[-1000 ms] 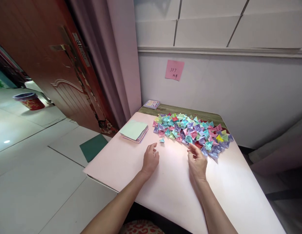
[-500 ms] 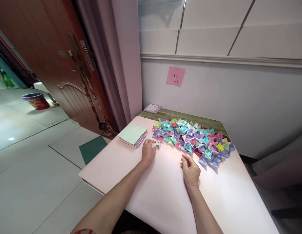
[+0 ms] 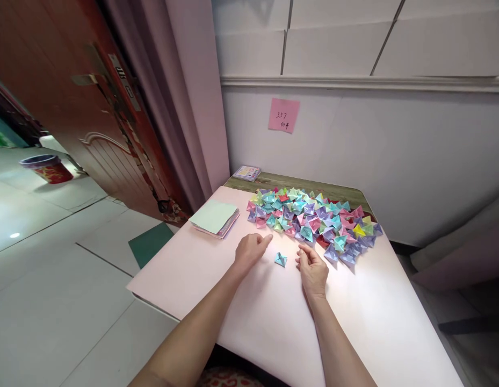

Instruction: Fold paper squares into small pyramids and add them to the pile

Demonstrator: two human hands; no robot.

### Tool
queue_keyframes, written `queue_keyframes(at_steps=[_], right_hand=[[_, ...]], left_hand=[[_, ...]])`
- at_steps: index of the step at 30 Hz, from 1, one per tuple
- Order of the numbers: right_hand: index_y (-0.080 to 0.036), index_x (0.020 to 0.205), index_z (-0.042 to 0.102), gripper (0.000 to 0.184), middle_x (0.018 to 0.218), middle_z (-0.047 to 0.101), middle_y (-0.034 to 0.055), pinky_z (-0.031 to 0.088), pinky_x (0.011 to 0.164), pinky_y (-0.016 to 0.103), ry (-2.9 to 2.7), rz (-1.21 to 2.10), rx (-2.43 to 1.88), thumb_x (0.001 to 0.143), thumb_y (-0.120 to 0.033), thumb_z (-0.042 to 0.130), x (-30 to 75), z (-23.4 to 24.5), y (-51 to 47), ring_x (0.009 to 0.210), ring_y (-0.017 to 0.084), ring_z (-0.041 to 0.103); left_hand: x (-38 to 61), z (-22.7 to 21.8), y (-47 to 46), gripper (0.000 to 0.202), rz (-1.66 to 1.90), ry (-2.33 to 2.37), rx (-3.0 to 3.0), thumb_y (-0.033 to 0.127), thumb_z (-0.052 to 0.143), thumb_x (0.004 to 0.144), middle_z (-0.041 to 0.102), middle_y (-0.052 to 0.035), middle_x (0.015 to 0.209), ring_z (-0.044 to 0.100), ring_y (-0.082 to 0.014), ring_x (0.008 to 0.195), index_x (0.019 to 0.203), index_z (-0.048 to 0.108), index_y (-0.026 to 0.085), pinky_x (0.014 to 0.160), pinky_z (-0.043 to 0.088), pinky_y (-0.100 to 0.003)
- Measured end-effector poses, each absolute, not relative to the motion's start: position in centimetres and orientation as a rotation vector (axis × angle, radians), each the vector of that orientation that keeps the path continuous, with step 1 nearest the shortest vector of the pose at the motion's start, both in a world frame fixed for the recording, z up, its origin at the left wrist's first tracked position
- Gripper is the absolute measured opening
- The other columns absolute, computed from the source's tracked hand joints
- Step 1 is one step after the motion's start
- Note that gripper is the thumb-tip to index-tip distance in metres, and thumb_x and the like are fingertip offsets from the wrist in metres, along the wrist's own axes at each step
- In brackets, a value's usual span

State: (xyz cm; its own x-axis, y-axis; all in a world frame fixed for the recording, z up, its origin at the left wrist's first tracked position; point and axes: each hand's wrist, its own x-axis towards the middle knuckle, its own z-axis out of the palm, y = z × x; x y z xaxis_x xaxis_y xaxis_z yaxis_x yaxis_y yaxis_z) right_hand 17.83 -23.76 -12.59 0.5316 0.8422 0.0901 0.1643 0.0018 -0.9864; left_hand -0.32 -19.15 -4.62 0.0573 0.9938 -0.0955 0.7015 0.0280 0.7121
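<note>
- Teal folded piece (image 3: 280,259) lies alone on the pink table (image 3: 241,322) — right between the two hands, touching neither.
- Left hand (image 3: 251,251): loosely curled, empty, fingertips pointing at it from the left.
- Right hand (image 3: 312,266): half-curled, holding nothing, just beside it — about equally near.
- Squat shape, no clear long axis; the colourful pile (image 3: 313,220) sits beyond both hands.
</note>
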Motion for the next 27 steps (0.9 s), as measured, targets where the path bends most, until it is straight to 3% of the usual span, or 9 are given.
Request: queue_keyframes(at_steps=[4, 6, 10, 12, 16, 23, 27], right_hand=[[-0.016, 0.099, 0.072, 0.037, 0.078, 0.071, 0.0051, 0.053, 0.058, 0.027, -1.020, 0.615, -1.532, 0.081, -0.046, 0.059, 17.7, -12.3, -23.9, 0.061, 0.017, 0.064], [-0.017, 0.095, 0.072, 0.031, 0.074, 0.069, 0.0037, 0.050, 0.057, 0.026, -1.129, 0.527, -1.549, 0.082, -0.042, 0.058, 17.6, -11.9, -24.1, 0.057, 0.015, 0.061], [-0.019, 0.087, 0.071, 0.023, 0.074, 0.067, 0.0014, 0.046, 0.056, 0.024, -1.402, 0.400, -1.487, 0.081, -0.040, 0.062, 17.0, -11.3, -24.6, 0.051, 0.012, 0.054], [-0.020, 0.086, 0.071, 0.020, 0.075, 0.066, 0.0008, 0.045, 0.057, 0.024, -1.514, 0.384, -1.458, 0.080, -0.039, 0.064, 16.7, -11.1, -24.8, 0.051, 0.011, 0.055], [-0.021, 0.081, 0.071, 0.017, 0.078, 0.067, 0.0011, 0.045, 0.059, 0.025, -1.584, 0.366, -1.464, 0.083, -0.035, 0.062, 16.8, -11.1, -24.8, 0.053, 0.011, 0.057], [-0.021, 0.080, 0.069, 0.015, 0.078, 0.069, 0.0022, 0.047, 0.063, 0.026, -1.619, 0.455, -1.441, 0.083, -0.033, 0.062, 17.9, -10.8, -24.8, 0.060, 0.014, 0.061], [-0.022, 0.081, 0.068, 0.012, 0.076, 0.069, 0.0013, 0.046, 0.063, 0.026, -1.688, 0.485, -1.438, 0.084, -0.029, 0.058, 18.2, -10.6, -24.8, 0.063, 0.015, 0.061]], left_hand=[[-1.4, -6.2, -19.6, 0.018, 0.902, 1.646, 1.732, 0.031, 0.053, 0.083, 0.067, -0.0004, 0.077, 0.056, -0.0140, 0.064, 0.082, 0.066, 0.019, 0.063, 0.041, -0.025], [-1.2, -7.1, -20.0, 0.020, 0.970, 1.528, 1.822, 0.018, 0.054, 0.079, 0.067, -0.0006, 0.087, 0.055, -0.0124, 0.064, 0.094, 0.067, 0.020, 0.067, 0.044, -0.025], [0.5, -8.3, -20.1, 0.031, 1.006, 1.217, 2.074, 0.009, 0.057, 0.075, 0.067, -0.0037, 0.106, 0.059, -0.0173, 0.096, 0.100, 0.070, 0.022, 0.088, 0.044, -0.029], [1.4, -8.7, -19.8, 0.025, 0.949, 1.173, 2.132, 0.010, 0.060, 0.075, 0.070, -0.0033, 0.101, 0.059, -0.0190, 0.101, 0.093, 0.072, 0.022, 0.093, 0.042, -0.031], [2.1, -9.1, -19.7, 0.018, 0.850, 1.257, 2.068, 0.009, 0.058, 0.076, 0.072, -0.0010, 0.081, 0.062, -0.0166, 0.082, 0.079, 0.072, 0.020, 0.082, 0.045, -0.028], [0.4, -9.2, -21.3, 0.022, 0.945, 1.364, 1.863, 0.010, 0.053, 0.079, 0.071, 0.0007, 0.080, 0.062, -0.0141, 0.074, 0.090, 0.069, 0.020, 0.071, 0.046, -0.025], [-0.5, -8.9, -22.2, 0.022, 0.943, 1.276, 2.001, 0.008, 0.050, 0.081, 0.070, 0.0009, 0.085, 0.061, -0.0146, 0.080, 0.087, 0.066, 0.021, 0.078, 0.044, -0.026]])
